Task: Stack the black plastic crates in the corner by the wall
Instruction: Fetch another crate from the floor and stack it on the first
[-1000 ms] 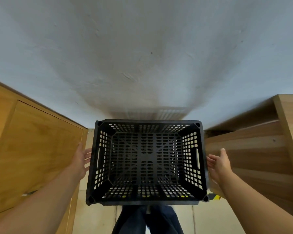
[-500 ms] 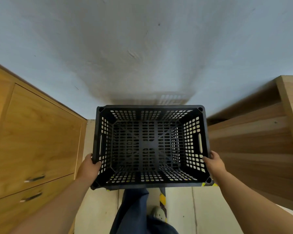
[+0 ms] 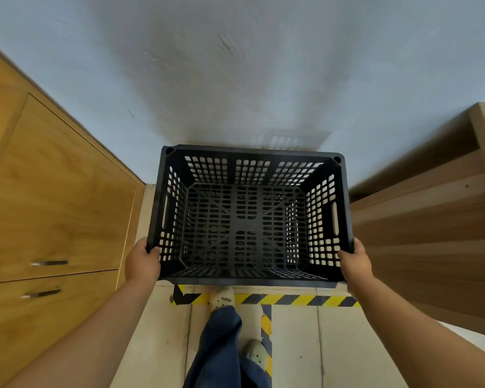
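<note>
A black plastic crate (image 3: 247, 219) with perforated walls and floor sits open side up in front of me, its far edge close to the grey wall (image 3: 235, 79). My left hand (image 3: 142, 263) grips the crate's near left corner. My right hand (image 3: 354, 264) grips its near right corner. Whether the crate rests on another crate or on the floor is hidden beneath it.
A wooden cabinet (image 3: 48, 208) with metal drawer handles stands on the left. Wooden furniture (image 3: 431, 219) stands on the right. Yellow and black hazard tape (image 3: 291, 299) runs across the tiled floor just behind the crate, by my feet (image 3: 221, 299).
My hands went from open beside the crate's sides to gripping its near corners. The crate has come lower and nearer the floor, and more of the floor and tape shows.
</note>
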Motion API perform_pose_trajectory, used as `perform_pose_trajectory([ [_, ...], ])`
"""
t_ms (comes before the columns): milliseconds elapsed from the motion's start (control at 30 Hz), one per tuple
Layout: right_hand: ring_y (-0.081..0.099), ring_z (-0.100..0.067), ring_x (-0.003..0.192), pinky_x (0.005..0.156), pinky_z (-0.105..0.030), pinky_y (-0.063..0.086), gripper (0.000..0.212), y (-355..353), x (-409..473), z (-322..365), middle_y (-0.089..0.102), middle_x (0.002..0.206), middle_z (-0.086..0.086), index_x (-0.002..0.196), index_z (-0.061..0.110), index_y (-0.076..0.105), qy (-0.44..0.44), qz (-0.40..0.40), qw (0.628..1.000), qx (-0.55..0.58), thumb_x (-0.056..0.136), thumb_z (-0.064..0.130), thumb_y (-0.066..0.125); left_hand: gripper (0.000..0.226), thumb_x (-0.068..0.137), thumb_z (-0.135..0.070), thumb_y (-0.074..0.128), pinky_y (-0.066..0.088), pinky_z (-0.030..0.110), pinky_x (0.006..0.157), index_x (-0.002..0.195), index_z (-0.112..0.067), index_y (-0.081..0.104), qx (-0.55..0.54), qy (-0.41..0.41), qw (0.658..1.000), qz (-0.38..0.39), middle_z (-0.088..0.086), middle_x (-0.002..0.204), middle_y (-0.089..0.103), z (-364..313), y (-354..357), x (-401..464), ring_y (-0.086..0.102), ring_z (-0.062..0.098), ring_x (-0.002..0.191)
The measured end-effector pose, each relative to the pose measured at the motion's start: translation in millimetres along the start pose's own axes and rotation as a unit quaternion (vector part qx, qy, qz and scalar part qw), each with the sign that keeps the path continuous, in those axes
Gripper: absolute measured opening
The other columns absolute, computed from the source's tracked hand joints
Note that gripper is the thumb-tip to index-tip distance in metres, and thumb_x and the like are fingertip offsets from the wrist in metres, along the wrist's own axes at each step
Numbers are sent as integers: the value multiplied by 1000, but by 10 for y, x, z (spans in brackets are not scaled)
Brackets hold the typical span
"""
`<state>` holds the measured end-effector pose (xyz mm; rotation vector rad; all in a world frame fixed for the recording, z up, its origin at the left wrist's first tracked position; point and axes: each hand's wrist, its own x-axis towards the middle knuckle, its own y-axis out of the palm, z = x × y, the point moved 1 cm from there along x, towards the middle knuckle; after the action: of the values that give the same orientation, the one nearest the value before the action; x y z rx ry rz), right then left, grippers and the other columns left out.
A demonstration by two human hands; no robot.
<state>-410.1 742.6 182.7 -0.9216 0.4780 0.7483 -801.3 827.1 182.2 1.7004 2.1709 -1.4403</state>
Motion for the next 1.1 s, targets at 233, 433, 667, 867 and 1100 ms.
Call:
perform_pose_trajectory([
  [233, 56, -34, 110, 94, -52, 48, 50, 20, -6, -91, 55, 130, -12, 140, 21, 35, -22, 25, 999, -20, 94, 7, 44, 28, 96, -9, 45, 50, 42, 78, 122, -9, 55, 3, 9, 1000, 19, 19, 112, 63, 106, -40, 30, 59, 37, 99],
  [433, 58, -29, 105, 85, -45, 55, 63, 2, 100, -160, 53, 132, -9, 143, 34, 28, -35, 42, 998, -36, 92, 0, 40, 27, 97, -9, 43, 47, 39, 75, 120, -5, 56, 40, 27, 999, 3, 21, 111, 63, 105, -10, 29, 59, 38, 98],
  [667, 59, -28, 99, 72, -34, 54, 64, -29, 145, -222, 56, 124, -7, 142, 42, 28, -83, 46, 994, -50, 95, 0, 35, 29, 98, -12, 39, 45, 40, 74, 124, -6, 50, 99, 50, 994, 1, 21, 114, 61, 147, 32, 50, 57, 38, 99],
  [867, 58, -27, 100, 83, -49, 55, 71, -163, 237, -152, 54, 118, -4, 145, 45, 18, -126, 74, 984, -99, 93, 0, 36, 32, 99, -11, 38, 44, 38, 71, 130, -8, 44, 107, 71, 992, 5, 21, 117, 60, 209, 117, -49, 58, 38, 103],
  [1100, 59, -30, 105, 84, -52, 54, 61, -214, 199, -83, 56, 127, -10, 141, 33, 33, -159, 56, 979, -115, 91, -3, 39, 32, 99, -13, 37, 46, 40, 73, 129, -10, 46, 90, 63, 994, 20, 18, 116, 60, 188, 95, -53, 58, 35, 100],
])
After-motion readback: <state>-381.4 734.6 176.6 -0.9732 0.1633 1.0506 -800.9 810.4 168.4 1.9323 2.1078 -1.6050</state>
